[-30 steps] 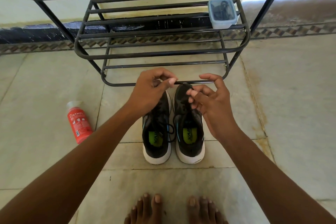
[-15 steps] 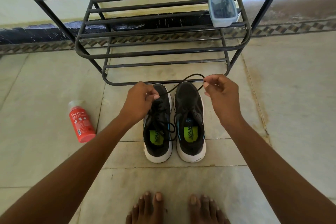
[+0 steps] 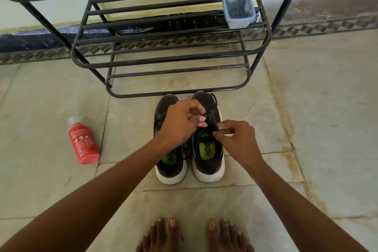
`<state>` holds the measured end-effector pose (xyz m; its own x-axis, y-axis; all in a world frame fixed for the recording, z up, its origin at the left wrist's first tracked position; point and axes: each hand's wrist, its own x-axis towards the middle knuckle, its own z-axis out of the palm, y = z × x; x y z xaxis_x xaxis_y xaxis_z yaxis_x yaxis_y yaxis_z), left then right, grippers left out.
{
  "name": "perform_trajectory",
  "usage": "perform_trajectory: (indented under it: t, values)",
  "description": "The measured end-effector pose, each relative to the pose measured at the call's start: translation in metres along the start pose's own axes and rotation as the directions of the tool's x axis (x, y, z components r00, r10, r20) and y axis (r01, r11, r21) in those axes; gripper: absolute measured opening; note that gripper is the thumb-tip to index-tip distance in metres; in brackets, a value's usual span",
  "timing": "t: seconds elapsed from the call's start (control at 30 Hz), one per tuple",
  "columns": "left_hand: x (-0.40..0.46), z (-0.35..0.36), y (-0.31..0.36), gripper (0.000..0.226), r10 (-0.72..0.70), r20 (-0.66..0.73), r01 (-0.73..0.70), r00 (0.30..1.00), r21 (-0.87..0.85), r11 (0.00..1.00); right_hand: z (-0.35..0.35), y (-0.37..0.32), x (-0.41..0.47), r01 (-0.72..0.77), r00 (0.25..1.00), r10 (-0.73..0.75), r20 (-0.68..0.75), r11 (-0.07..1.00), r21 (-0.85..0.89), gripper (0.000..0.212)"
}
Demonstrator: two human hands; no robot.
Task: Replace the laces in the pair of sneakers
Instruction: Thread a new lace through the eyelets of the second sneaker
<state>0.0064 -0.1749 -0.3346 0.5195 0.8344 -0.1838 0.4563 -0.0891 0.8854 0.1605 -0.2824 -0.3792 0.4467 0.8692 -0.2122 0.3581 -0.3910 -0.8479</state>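
head view looks down on a pair of black sneakers with white soles, standing side by side on the tiled floor (image 3: pixel 61 92), toes toward a black metal shoe rack (image 3: pixel 169 61). the left hand (image 3: pixel 180 124) reaches across the left sneaker (image 3: pixel 170 166) and over the forepart of the right sneaker (image 3: pixel 208 149), its fingers curled in, thumb and forefinger pinching a black lace (image 3: pixel 212 117) above that shoe's eyelets. the right hand (image 3: pixel 235 139) sits just beside it, over the right shoe's tongue, fingers curled and pinching the same lace close to the tongue. the two hands are near each other but not quite touching. a short loop of lace shows at the right shoe's toe. green insoles show inside both shoes. dark laces hang loose between the two shoes near the left wrist.

a red bottle (image 3: pixel 82 141) lies on the floor well to the left of the shoes. a clear lidded plastic box (image 3: pixel 239 11) with something dark inside sits on the rack's upper shelf, at its right end. bare toes show at the bottom edge.
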Motion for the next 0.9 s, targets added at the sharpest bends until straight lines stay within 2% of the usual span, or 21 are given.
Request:
perform_trajectory:
  t: [0.13,0.27,0.47,0.63,0.9]
  values:
    - [0.0,0.012,-0.007,0.008,-0.027,-0.11,0.039,0.994,0.109,0.993,0.0,0.001,-0.001,-0.145,0.989,0.14,0.036,0.958,0.248,0.015]
    - [0.001,0.023,-0.011,0.011,-0.113,-0.16,0.124,0.981,0.061,0.99,-0.003,-0.001,-0.004,-0.169,0.986,0.156,0.066,0.893,0.416,0.018]
    - [-0.002,0.037,-0.017,0.011,-0.148,-0.273,0.16,0.95,0.022,0.987,-0.001,0.003,-0.007,-0.149,0.989,0.132,0.069,0.873,0.464,0.02]
    - [-0.009,0.047,-0.013,0.011,-0.106,-0.367,0.134,0.924,0.051,0.99,0.0,0.003,-0.006,-0.159,0.987,0.139,0.078,0.855,0.493,0.021]
    - [-0.019,0.059,-0.012,0.01,-0.05,-0.41,0.116,0.911,0.14,0.983,0.002,0.003,-0.007,-0.164,0.986,0.152,0.064,0.849,0.502,0.018]
